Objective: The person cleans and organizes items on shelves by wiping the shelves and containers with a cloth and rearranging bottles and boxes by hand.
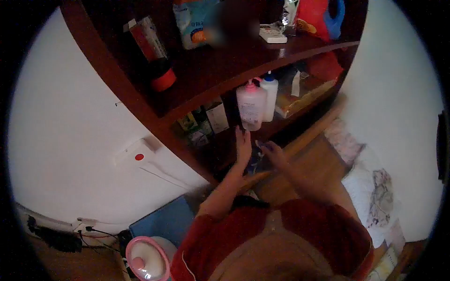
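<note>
My left hand is raised at the lower shelf's front edge, fingers stretched out and the palm turned inward. Just beyond its fingertips stands a clear pinkish bottle with a pink pump; I cannot tell whether they touch. Close behind that is a white bottle with a blue top. My right hand is to the right of the left one, its fingers pinched together around something small and dark that I cannot make out. A bluish item, partly hidden, shows low between the hands.
Small boxes stand left of the bottles, and a clear-sided container lies right. The upper shelf holds a blue bag, a red-lidded jar and a white box. A pink-rimmed lidded pot is at lower left.
</note>
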The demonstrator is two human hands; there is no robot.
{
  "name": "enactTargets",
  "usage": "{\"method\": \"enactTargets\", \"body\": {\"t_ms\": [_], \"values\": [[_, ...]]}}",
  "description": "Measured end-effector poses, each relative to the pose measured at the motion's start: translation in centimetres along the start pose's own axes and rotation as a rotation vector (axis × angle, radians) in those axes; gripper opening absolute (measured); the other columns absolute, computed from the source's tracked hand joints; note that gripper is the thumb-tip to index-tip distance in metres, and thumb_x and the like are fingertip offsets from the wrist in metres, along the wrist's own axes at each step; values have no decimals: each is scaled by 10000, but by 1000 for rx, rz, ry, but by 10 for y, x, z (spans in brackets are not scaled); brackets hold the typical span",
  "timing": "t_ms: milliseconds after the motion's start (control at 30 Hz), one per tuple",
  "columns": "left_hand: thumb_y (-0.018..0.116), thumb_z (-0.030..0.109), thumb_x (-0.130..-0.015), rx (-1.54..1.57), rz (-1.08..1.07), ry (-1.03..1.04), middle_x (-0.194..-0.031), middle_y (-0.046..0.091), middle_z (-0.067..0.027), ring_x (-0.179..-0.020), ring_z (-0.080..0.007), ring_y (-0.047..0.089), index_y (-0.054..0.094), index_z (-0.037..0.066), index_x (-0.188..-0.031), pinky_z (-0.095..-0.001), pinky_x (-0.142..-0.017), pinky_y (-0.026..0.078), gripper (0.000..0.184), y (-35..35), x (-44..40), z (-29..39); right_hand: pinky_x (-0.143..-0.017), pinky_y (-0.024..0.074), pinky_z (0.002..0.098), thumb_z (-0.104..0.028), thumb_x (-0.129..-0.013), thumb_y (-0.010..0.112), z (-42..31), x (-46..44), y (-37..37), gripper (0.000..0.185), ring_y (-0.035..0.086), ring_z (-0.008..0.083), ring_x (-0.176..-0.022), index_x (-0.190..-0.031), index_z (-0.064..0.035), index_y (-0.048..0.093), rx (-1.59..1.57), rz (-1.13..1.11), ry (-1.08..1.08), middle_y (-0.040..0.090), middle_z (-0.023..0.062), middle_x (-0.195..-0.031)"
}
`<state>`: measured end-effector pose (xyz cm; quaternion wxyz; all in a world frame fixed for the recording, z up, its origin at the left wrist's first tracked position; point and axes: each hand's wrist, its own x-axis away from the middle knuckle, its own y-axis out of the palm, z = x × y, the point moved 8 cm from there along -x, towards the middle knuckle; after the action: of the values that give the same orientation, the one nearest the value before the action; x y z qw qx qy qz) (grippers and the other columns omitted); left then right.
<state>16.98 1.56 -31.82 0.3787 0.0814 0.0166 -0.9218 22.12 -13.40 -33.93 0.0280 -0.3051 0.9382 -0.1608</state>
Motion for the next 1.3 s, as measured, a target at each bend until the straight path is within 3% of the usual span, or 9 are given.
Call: {"method": "enactTargets", "body": {"t_ms": [133, 233, 333, 500, 667, 733, 1033, 1200, 1300], "values": [[425, 297, -928, 148, -129, 68, -1273, 430, -185, -1132, -264, 447, 323, 25, -1338, -337, -972, 337, 502, 47, -60, -29, -804, 429, 281, -290, -843, 630, -59, 40, -48, 387, 538, 155, -916, -1094, -7, 546, -411, 76, 90, 598, 65, -961], [498, 325, -905, 436, -116, 464, -1153, 522, -164, -1016, -263, 532, 439, -26, -1227, -364, -866, 425, 481, 53, -56, 17, -783, 439, 252, -307, -859, 612, -158, 62, -92, 383, 544, 133, -874, -1096, -13, 554, -543, 105, -57, 589, 34, -960], [505, 308, -886, 64, 226, 419, -955, 557, -102, -845, -217, 523, 505, -21, -1111, -358, -741, 441, 399, 49, -82, -31, -777, 440, 252, -296, -861, 608, -264, 65, -140, 375, 541, 122, -868, -1086, -2, 553, -450, 220, -448, 584, 46, -979], [506, 269, -907, -273, 10, 208, -1230, 453, -183, -1131, -311, 432, 363, -10, -1292, -375, -938, 369, 496, 34, -54, -16, -861, 428, 379, -308, -875, 565, -421, 78, -159, 385, 543, 293, -1008, -1107, -2, 533, 252, 778, -1379, 567, 176, -1103], [523, 220, -905, -664, -96, 532, -1308, 436, -214, -1219, -363, 416, 389, -6, -1306, -386, -1008, 354, 480, -20, 42, 31, -921, 404, 445, -346, -918, 393, -373, -48, -61, 405, 494, 371, -1094, -1126, -33, 546, 1013, 130, -1256, 553, 199, -1134], [551, 191, -883, -891, -147, 635, -1296, 448, -199, -1201, -373, 423, 432, 10, -1260, -404, -985, 379, 434, -32, 61, 29, -902, 425, 420, -227, -926, 380, -379, -63, -54, 334, 511, 381, -1067, -1093, 11, 544, 1220, -133, -869, 536, 218, -1166], [622, 132, -811, -690, -70, 580, -1275, 479, -154, -1159, -349, 457, 545, 28, -1125, -429, -920, 415, 339, -57, 67, -1, -943, 388, 460, -266, -895, 370, -384, -117, -36, 345, 515, 371, -1076, -995, -23, 594, 1342, -93, -808, 549, 191, -1156], [652, 58, -668, -815, -66, 1224, -1020, 580, -149, -928, -314, 550, 573, 28, -996, -413, -706, 461, 338, -44, 126, 257, -967, 381, 425, -246, -920, 399, -395, -46, -31, 330, 492, 359, -1115, -1116, -50, 578, 1311, -183, -779, 545, 171, -1179], [608, 91, -726, -1180, 439, 1366, -1059, 574, -162, -964, -343, 539, 555, 38, -1087, -406, -790, 445, 368, -75, 124, 371, -945, 397, 422, -286, -909, 458, -391, -3, -10, 351, 487, 347, -1121, -1140, -48, 573, 924, -108, -1176, 536, 159, -1201]]}}
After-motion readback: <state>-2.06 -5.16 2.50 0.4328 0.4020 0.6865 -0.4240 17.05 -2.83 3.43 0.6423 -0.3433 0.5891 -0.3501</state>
